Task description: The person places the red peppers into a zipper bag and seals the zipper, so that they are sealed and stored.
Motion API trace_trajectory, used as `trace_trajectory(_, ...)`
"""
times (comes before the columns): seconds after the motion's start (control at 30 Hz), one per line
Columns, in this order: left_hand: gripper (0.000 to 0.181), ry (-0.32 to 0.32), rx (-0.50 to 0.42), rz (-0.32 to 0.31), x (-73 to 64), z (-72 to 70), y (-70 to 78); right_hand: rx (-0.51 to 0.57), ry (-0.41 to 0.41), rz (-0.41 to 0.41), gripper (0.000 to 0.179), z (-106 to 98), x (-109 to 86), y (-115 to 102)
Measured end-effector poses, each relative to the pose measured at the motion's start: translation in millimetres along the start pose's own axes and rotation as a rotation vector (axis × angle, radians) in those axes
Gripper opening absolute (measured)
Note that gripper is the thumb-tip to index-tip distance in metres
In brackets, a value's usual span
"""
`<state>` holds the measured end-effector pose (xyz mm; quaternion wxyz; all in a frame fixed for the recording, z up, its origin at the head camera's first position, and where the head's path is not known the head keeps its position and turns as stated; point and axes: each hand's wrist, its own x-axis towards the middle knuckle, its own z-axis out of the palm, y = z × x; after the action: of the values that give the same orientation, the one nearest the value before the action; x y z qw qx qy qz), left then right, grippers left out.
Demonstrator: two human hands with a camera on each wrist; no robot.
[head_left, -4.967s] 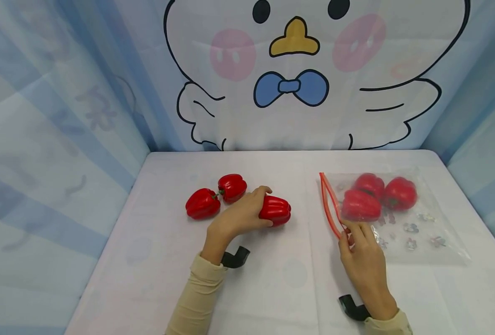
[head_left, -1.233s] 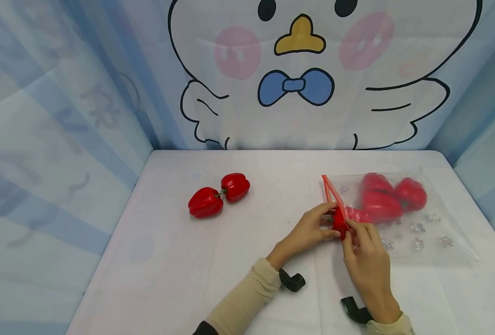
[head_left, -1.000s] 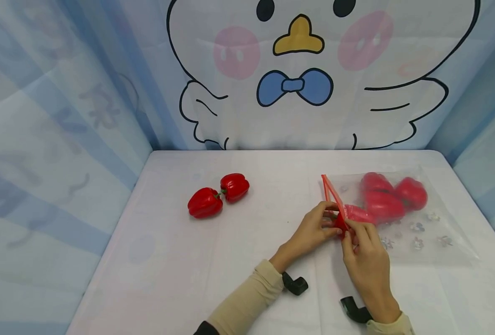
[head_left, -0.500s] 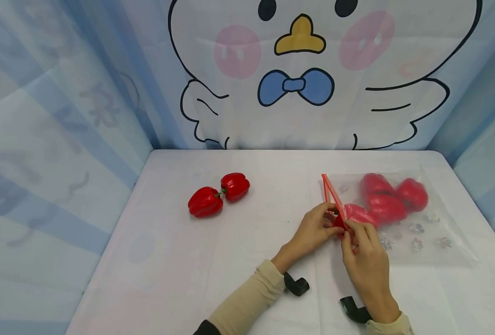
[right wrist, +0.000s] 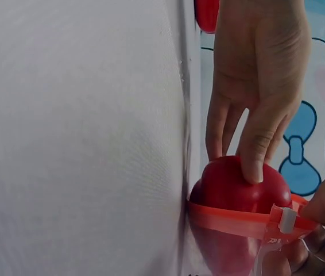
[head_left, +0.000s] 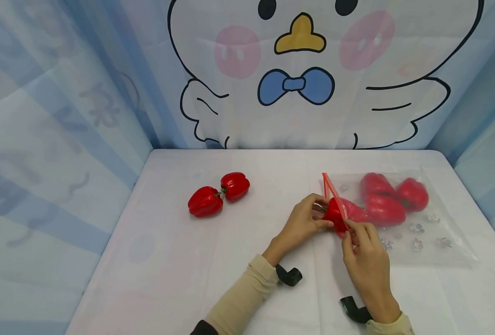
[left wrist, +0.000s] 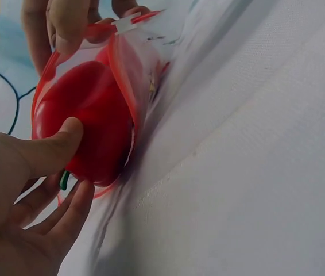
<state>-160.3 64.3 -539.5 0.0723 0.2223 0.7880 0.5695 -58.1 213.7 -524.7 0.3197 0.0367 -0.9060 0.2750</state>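
Note:
My left hand (head_left: 301, 223) holds a red bell pepper (head_left: 334, 216) by its stem end, the thumb on one side and fingers on the other. In the right wrist view this bell pepper (right wrist: 237, 192) sits partly inside the mouth of a clear zip bag (head_left: 436, 242), its stem end outside. My right hand (head_left: 366, 260) pinches the bag's red zip edge (right wrist: 225, 221) near the white slider (right wrist: 287, 220), and the mouth gapes around the pepper. Three more red bell peppers (head_left: 384, 210) lie inside the bag.
Two red bell peppers (head_left: 205, 202) lie stem to stem at the left of the white-covered table (head_left: 167, 279). A cartoon-printed curtain (head_left: 293, 121) stands behind the table, with blue and white cloth (head_left: 63, 186) at the left side.
Over five seconds my left hand brought the pepper from the table's middle rightward into the bag mouth. In the last half second it shifted slightly left, exposing more pepper. My right hand kept its hold.

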Motion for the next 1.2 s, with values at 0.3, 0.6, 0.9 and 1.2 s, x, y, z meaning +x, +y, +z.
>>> trace_trajectory(0.3,0.047,0.174,0.024,-0.01,2.9,3.4,-0.9,-0.002,0.002,0.001,0.033,-0.4,0.9,-1.0)
trace_trajectory(0.6,0.036,0.222,-0.055,-0.012,1.6,18.3,0.7,0.002,0.004,-0.009,0.032,-0.4,1.1,-0.1)
trace_trajectory(0.9,0.04,0.196,-0.052,0.001,-1.1,22.2,4.7,0.016,0.017,-0.013,0.03,0.3,1.3,-1.5)
trace_trajectory(1.2,0.051,0.18,0.149,-0.01,3.6,22.3,7.0,0.003,0.004,0.002,0.031,0.0,-0.5,-0.5)
